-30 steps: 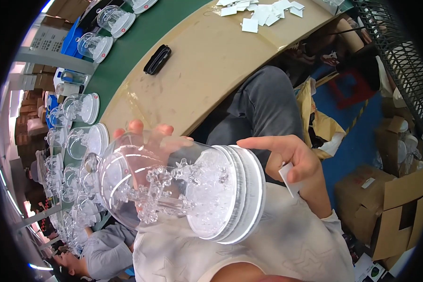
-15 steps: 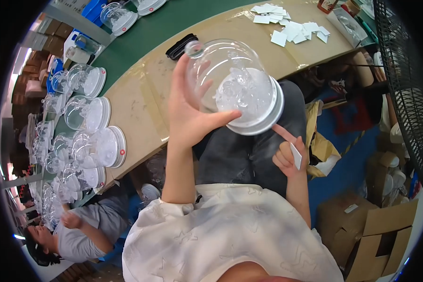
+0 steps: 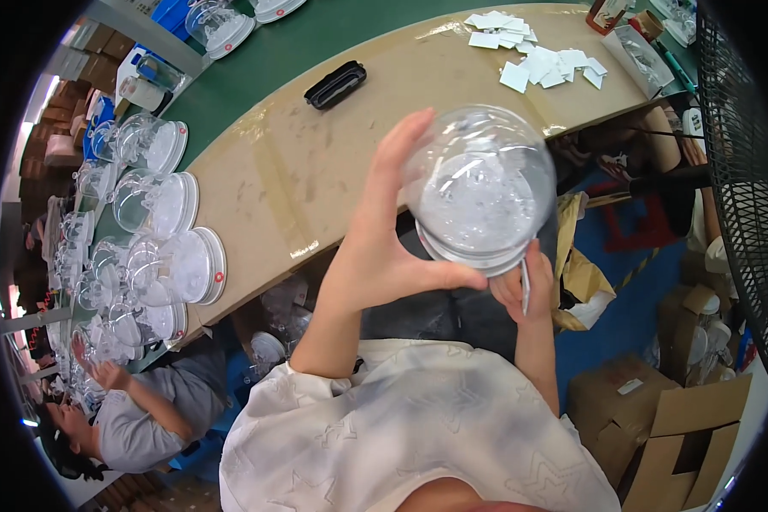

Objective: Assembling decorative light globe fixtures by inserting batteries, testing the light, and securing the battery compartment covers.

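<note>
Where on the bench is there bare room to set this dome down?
Free: the tan benchtop between the black case, the white cards and the dome in the left hand. Crowded: the far-left edge, packed with clear domes.

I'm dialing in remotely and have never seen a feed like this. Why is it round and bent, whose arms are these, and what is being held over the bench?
There is no machine here: a person wears a wide fisheye camera on the head, looking down, so straight edges curve near the rim.

The two forearms rising from the bottom belong to the wearer. The left hand grips a clear plastic dome on a white base, held up above the lap. The right hand touches the base from below and pinches a small white slip.

Ahead lies the tan workbench with a black tray and a scatter of white paper slips. More clear domes stand along its left end. A co-worker sits lower left, cardboard boxes lower right.
</note>
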{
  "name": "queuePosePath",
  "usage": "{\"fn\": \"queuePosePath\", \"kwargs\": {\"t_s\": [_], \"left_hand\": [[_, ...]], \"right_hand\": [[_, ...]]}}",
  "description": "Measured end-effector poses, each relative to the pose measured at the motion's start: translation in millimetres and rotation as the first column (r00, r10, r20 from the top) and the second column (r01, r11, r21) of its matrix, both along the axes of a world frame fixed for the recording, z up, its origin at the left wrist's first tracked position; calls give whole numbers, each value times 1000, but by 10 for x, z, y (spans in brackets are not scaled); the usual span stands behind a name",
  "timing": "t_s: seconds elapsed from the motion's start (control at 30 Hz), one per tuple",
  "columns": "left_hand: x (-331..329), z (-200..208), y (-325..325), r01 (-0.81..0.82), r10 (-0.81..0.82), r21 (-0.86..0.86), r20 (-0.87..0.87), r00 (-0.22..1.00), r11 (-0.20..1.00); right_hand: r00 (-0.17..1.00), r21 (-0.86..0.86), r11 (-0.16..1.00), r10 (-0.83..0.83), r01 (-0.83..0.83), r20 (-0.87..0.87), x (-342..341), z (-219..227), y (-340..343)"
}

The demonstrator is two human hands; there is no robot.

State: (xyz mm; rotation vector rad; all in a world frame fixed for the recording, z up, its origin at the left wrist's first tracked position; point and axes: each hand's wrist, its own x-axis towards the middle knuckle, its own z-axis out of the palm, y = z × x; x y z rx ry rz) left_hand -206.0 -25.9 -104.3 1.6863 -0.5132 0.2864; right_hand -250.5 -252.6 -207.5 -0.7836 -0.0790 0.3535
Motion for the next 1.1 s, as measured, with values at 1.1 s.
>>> {"fn": "queuePosePath", "kwargs": {"t_s": [1.1], "left_hand": [[36,-236,1,467,-421,42,-366,830,883]], "right_hand": [[993,336,940,-25,63,-117,26,-105,-551]]}}
